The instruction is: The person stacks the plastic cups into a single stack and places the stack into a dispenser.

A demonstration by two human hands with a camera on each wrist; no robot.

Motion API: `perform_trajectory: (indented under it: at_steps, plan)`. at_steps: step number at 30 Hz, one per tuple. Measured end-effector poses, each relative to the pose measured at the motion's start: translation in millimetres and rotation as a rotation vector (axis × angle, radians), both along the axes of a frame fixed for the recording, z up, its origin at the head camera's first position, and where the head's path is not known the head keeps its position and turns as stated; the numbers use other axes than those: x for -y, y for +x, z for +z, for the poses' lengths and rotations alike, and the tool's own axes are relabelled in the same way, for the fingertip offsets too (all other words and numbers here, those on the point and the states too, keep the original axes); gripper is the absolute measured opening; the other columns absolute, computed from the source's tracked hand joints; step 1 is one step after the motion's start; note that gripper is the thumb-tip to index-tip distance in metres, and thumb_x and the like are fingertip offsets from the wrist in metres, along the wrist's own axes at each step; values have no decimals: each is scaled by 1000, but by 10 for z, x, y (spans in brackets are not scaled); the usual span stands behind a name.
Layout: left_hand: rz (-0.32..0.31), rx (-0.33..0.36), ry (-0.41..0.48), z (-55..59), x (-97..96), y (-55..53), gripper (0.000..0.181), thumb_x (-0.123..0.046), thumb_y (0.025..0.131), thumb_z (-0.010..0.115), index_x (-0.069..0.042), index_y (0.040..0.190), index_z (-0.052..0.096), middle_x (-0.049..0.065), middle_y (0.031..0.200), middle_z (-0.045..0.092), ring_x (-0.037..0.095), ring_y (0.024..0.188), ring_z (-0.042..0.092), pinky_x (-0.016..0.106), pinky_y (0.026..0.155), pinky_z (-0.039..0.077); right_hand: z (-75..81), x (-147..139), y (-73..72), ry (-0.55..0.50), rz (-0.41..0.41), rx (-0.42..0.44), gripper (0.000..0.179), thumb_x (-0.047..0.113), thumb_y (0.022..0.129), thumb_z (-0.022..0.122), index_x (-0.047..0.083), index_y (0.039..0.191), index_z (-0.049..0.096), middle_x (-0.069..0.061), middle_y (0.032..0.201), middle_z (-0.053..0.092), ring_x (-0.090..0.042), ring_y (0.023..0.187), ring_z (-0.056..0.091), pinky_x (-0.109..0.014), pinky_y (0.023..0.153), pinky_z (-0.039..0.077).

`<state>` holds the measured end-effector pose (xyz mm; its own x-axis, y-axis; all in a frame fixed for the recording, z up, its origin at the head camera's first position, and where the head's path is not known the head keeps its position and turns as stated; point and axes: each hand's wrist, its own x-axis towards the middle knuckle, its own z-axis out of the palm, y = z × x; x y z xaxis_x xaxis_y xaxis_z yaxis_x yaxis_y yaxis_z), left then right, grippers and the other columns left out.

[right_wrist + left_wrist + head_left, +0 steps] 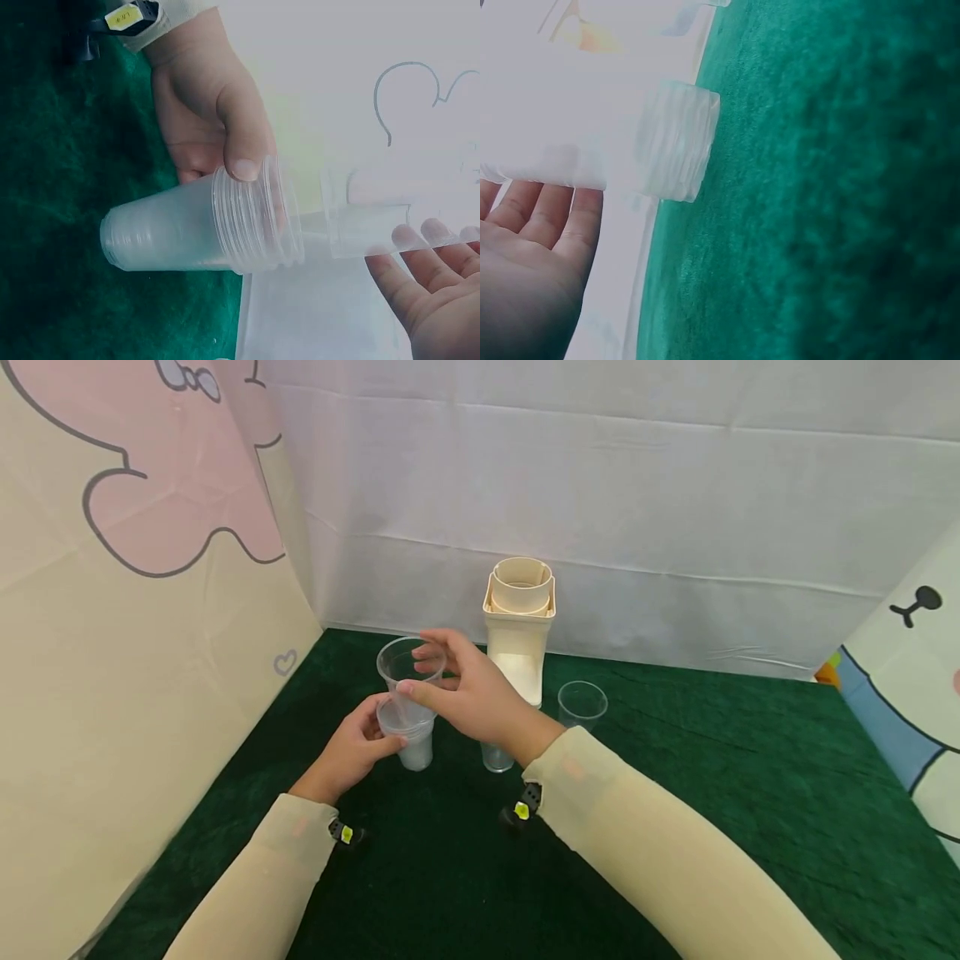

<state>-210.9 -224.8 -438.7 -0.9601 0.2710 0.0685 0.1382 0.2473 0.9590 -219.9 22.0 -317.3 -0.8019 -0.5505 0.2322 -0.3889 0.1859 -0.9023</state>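
My left hand [352, 747] grips a stack of nested clear plastic cups [416, 750] from the side, thumb near the rims. In the right wrist view the stack [169, 232] shows several rims close together. Directly over its mouth, my right hand [480, 693] holds a single clear plastic cup [390, 670] between thumb and fingers. The held cup's lower end overlaps the stack's mouth in the head view. In the left wrist view, the left fingers [544, 217] lie along the stack, whose ribbed base [679, 142] points toward the green cloth.
A cream plastic holder [517, 647] with a round upright tube stands at the back. One clear cup [582, 700] stands right of it; another cup's base [498, 760] shows under the right wrist. Green cloth [450, 877] covers the table; printed and white sheets [600, 510] surround it.
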Motion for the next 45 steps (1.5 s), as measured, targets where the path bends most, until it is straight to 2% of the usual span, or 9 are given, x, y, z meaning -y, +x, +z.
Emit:
perform_trajectory:
  at_steps: [6, 11, 16, 23, 30, 37, 45]
  plan:
    - [-23, -2, 2, 31, 4, -4, 63, -13, 100, 66, -6, 154, 35, 17, 149, 46, 34, 133, 50, 51, 112, 41, -7, 39, -50, 19, -2, 7, 70, 35, 100, 70, 14, 156, 35, -3, 146, 54, -13, 130, 54, -36, 108, 46]
    - [-37, -10, 14, 14, -11, -19, 65, -12, 99, 67, -6, 155, 34, 17, 148, 47, 34, 133, 51, 50, 111, 42, -66, 76, -68, 21, -10, 22, 69, 35, 100, 70, 15, 156, 35, 0, 144, 54, -13, 130, 53, -37, 109, 46]
    - [-31, -11, 16, 24, -6, -12, 65, -12, 98, 69, -8, 154, 36, 15, 147, 49, 33, 132, 52, 48, 110, 43, -97, 116, -66, 14, 5, 29, 70, 36, 100, 69, 13, 156, 34, -3, 146, 53, -14, 132, 52, -36, 109, 46]
    - [-34, 0, 26, 60, 17, -5, 66, -12, 97, 71, -9, 153, 36, 14, 147, 48, 33, 133, 52, 45, 109, 45, -131, 155, -74, 11, 3, 26, 69, 36, 100, 69, 16, 156, 34, 0, 145, 53, -12, 131, 53, -34, 108, 46]
    - [-43, 4, 41, 64, 17, -6, 66, -10, 96, 72, -9, 152, 38, 15, 145, 49, 33, 129, 54, 35, 105, 49, -189, 180, -97, 3, 0, 49, 70, 36, 100, 70, 15, 156, 34, -4, 146, 53, -16, 133, 53, -36, 109, 45]
    - [-35, 6, 20, 67, 1, 15, 69, -12, 95, 74, -11, 153, 38, 15, 147, 49, 34, 128, 54, 49, 107, 47, -268, 187, -106, 16, -18, 84, 73, 36, 99, 71, 14, 157, 34, -2, 145, 53, -19, 134, 53, -36, 109, 46]
    - [-30, -9, 20, 54, 2, 21, 67, -10, 95, 74, -10, 152, 39, 15, 146, 53, 33, 130, 55, 38, 105, 49, -340, 214, -101, 31, -22, 112, 74, 40, 98, 72, 17, 157, 33, -4, 149, 51, -17, 138, 49, -38, 113, 42]
